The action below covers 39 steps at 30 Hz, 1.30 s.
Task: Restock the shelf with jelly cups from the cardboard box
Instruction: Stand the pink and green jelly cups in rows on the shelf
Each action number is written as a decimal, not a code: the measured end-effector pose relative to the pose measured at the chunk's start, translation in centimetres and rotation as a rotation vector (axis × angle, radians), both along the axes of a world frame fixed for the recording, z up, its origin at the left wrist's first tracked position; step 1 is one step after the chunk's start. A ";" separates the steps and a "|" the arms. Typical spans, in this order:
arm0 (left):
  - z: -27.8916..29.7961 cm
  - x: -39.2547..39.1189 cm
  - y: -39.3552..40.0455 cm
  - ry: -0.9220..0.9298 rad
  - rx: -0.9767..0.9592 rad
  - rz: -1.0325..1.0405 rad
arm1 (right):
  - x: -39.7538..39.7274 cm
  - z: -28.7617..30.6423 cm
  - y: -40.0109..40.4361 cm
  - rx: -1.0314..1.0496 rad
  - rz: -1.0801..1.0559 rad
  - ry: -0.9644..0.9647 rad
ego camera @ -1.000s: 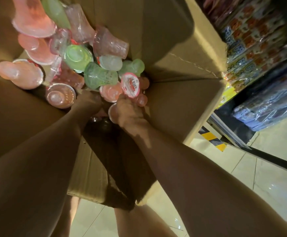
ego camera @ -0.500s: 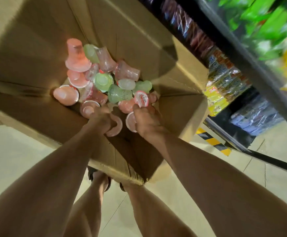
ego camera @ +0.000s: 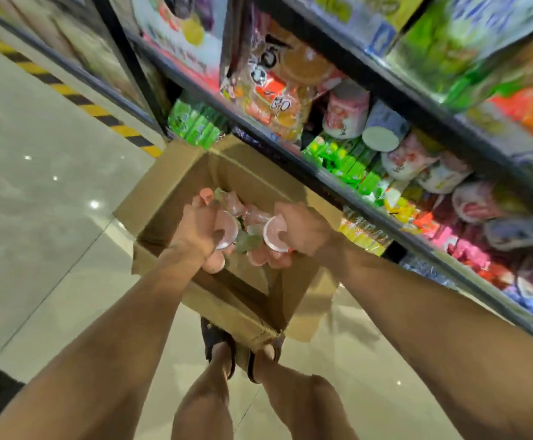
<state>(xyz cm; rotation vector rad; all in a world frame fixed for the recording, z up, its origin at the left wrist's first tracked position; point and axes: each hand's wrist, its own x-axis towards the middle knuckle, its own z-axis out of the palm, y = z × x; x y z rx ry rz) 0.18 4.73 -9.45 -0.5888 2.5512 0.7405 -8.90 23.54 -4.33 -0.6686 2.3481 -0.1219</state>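
An open cardboard box stands on the floor at my feet, with pink and green jelly cups piled inside. My left hand grips pink jelly cups above the box. My right hand holds more pink jelly cups, one with its round lid facing me. Both hands hover over the box opening. The shelf runs along the right, close to the box.
The shelf rows hold green packets, snack bags and pink-and-white tubs. Glossy tiled floor spreads to the left, with a yellow-black hazard stripe along the shelf base. My sandalled feet touch the box's near corner.
My view has pulled back and up from inside the box. Both hands have risen out of the pile, each holding cups, and the shelf rows have come into sight.
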 end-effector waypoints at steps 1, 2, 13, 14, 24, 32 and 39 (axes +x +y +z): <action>1.9 -0.4 -0.4 -0.021 -0.061 -0.031 | 0.0 2.2 -0.4 -0.014 0.012 0.020; 4.1 -0.7 -0.9 -0.019 -0.086 -0.024 | 0.0 3.8 -0.8 -0.006 0.020 0.021; 28.2 2.6 -3.2 0.075 -0.122 -0.068 | 1.7 24.2 -5.2 -0.154 0.138 0.111; 29.9 3.3 -3.3 0.106 -0.132 -0.034 | 1.9 26.0 -5.3 -0.171 0.099 0.099; 47.6 4.8 -2.9 0.360 -0.210 -0.023 | 0.8 44.1 -4.8 -0.343 0.052 0.225; 61.6 2.7 -1.8 0.405 -0.274 -0.159 | -1.0 56.9 -2.6 -0.427 0.102 0.335; 69.4 -0.3 -1.6 0.498 -0.311 -0.310 | -2.6 65.0 0.4 -0.525 0.093 0.458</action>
